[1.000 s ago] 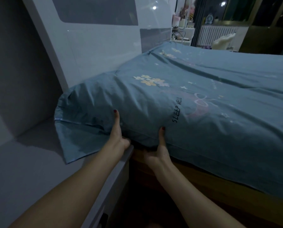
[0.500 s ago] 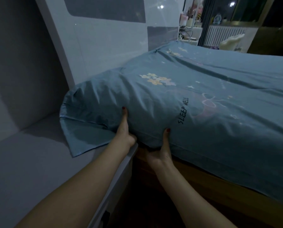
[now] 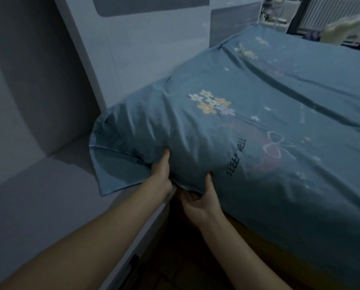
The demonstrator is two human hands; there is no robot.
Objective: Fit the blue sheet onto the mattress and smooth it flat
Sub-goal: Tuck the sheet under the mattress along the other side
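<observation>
The blue sheet point(image 3: 258, 126), printed with flowers, a bow and "SLEEP WELL", covers the mattress and bunches over its near left corner. A loose flap point(image 3: 114, 174) of it hangs onto the grey ledge. My left hand point(image 3: 161, 173) grips the sheet at the corner's side, thumb up against the fabric. My right hand point(image 3: 202, 197) holds the sheet's lower edge just to the right, thumb on top and fingers curled under the hem. The mattress itself is hidden under the sheet.
A white headboard panel point(image 3: 145, 59) rises behind the corner. A grey padded ledge point(image 3: 39, 206) runs along the left. The wooden bed frame point(image 3: 269, 243) shows below the sheet's edge. A radiator point(image 3: 331, 11) and cluttered items stand far back right.
The view has come closer to the corner. My left hand has slid lower and bunched the fabric; my right hand's fingers have curled under the sheet's hem.
</observation>
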